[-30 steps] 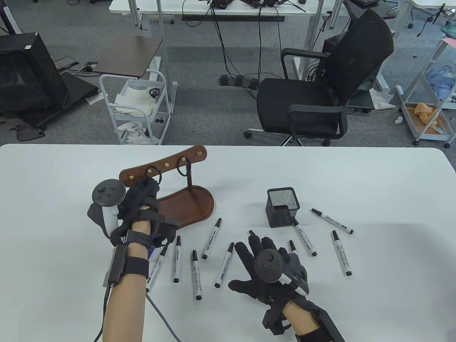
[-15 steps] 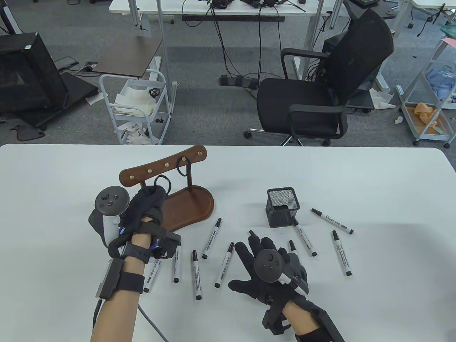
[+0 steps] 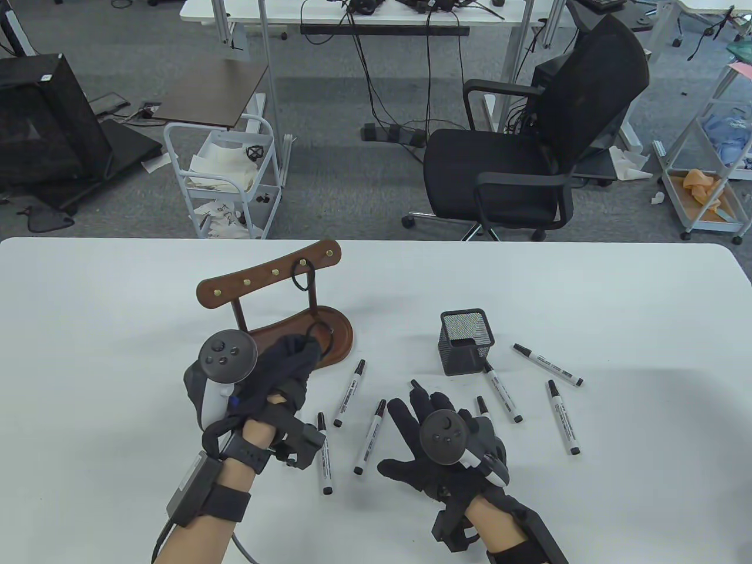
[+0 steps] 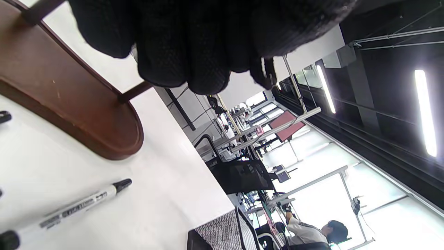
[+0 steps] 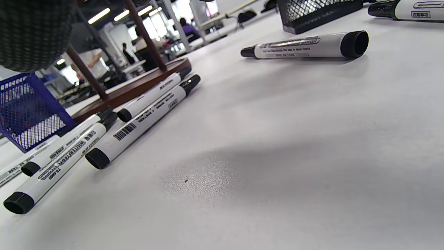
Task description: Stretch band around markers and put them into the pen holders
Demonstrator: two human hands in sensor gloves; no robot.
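black office chair [image 3: 529,147] on grey carpet [image 3: 352,188] behind.

Marker [image 5: 138,119] labels — print too blurred, unreadable.

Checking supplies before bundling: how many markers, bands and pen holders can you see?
Markers: 7 in the table view; the left arm may hide more
Bands: 2, hooked band on the rack, held band pinched by the left hand
Pen holders: 2, black holder, blue holder
Total: 11
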